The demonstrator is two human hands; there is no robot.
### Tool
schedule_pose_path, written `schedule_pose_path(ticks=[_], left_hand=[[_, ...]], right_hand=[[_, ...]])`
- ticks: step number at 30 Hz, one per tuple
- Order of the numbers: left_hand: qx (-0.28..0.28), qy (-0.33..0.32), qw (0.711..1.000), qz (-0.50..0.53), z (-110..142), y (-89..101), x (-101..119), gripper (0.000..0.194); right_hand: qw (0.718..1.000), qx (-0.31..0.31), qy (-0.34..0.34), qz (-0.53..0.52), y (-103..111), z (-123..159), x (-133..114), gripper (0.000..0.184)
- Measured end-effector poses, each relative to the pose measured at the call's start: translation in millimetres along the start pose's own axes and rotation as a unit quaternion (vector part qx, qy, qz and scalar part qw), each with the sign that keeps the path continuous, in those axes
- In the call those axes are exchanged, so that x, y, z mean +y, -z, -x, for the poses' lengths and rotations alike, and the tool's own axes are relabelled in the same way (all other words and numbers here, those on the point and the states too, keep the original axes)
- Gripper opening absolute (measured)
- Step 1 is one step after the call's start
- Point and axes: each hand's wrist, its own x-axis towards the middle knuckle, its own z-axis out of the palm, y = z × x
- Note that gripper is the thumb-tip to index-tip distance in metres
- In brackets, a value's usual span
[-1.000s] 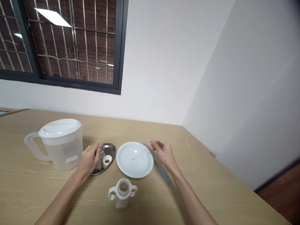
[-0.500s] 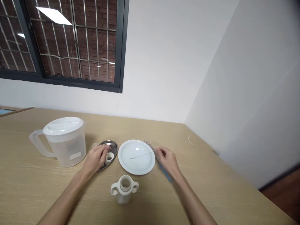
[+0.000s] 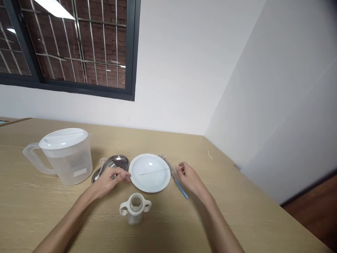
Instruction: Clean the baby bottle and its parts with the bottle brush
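Note:
My left hand [image 3: 112, 180] reaches over the near edge of an oval metal tray [image 3: 123, 159], fingertips beside the left rim of a white plate [image 3: 149, 186]. Its fingers are bent together; what they may hold is hidden. My right hand [image 3: 188, 176], fingers loosely parted, hovers right of the plate, beside a bottle brush with a blue handle [image 3: 181, 189]. A thin wire [image 3: 154, 172] lies across the plate, its right end near my right fingertips. In front stands a small clear bottle [image 3: 136, 202] in a white two-handled holder [image 3: 147, 205].
A clear plastic jug [image 3: 68, 165] with a white lid stands at the left. Small white parts and a clear disc [image 3: 103, 160] sit by the tray. A thin pale strip [image 3: 210, 154] lies farther back on the right. The wall [image 3: 168, 116] borders the wooden table.
My left hand has moved from above the tray toward the plate; the white ring seen on the tray is now out of sight. My right hand has drawn slightly away from the wire.

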Motion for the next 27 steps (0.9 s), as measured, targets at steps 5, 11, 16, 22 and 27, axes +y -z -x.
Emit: schedule_pose_path(ticks=[5,11,16,22,27], left_hand=[[-0.146,0.019,0.987,0.059,10,-4.8,20,0.072],[-0.228,0.098,0.968,0.04,15,-8.2,29,0.08],[-0.257,0.118,0.959,0.013,10,-13.8,24,0.094],[-0.274,0.101,0.955,0.053,10,-14.3,19,0.096],[-0.25,0.112,0.961,0.046,11,-1.7,22,0.095]], right_hand=[[0.992,-0.12,-0.019,0.026,-2,5,11,0.034],[0.986,-0.153,-0.04,0.046,-8,3,18,0.022],[0.991,-0.112,-0.048,0.055,-4,0,14,0.024],[0.994,-0.045,-0.088,0.046,-1,-2,6,0.033],[0.989,0.026,-0.142,0.041,-2,-10,9,0.038]])
